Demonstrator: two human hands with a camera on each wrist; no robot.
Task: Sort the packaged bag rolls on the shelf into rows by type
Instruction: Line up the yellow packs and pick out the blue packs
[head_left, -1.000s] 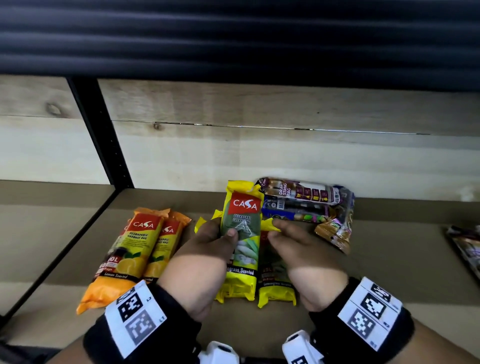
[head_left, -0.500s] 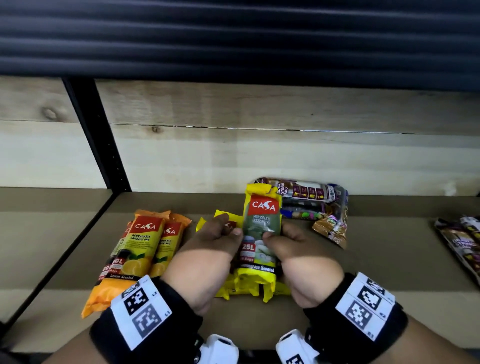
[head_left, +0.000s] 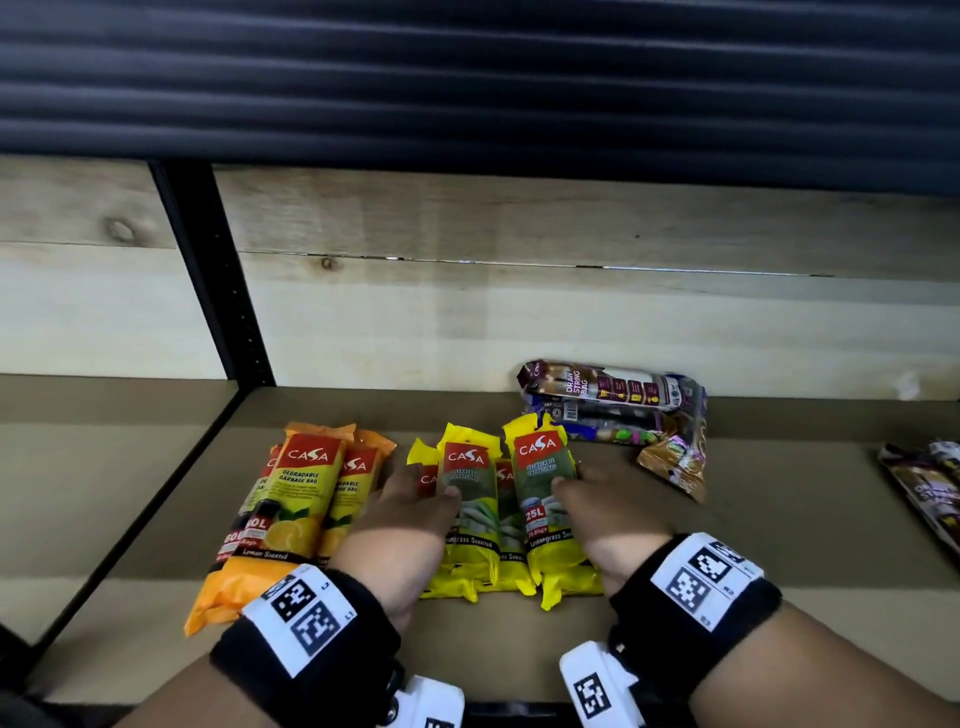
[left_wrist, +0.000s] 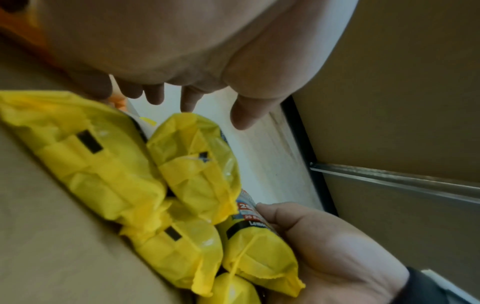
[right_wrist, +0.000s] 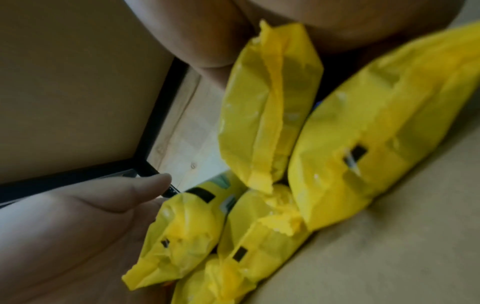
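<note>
Several yellow lemongrass packs (head_left: 470, 519) lie side by side in the middle of the shelf (head_left: 779, 545). My right hand (head_left: 576, 486) grips the rightmost yellow pack (head_left: 543, 467), thumb on its front, at the right end of that row. My left hand (head_left: 415, 504) rests with relaxed fingers on the left yellow packs. The left wrist view shows its fingertips (left_wrist: 188, 102) just touching a pack top (left_wrist: 197, 164). Orange lemon packs (head_left: 301, 499) lie to the left. Dark drawstring packs (head_left: 608, 397) are piled at the back right.
More dark packs (head_left: 930, 493) lie at the far right edge of the view. A black upright post (head_left: 218, 291) divides this shelf bay from the one on the left. A pale wooden back wall (head_left: 519, 322) closes the shelf behind.
The yellow pack that both hands held up over the pile has moved right and down beside the others. My left hand has let it go and now rests on the left packs.
</note>
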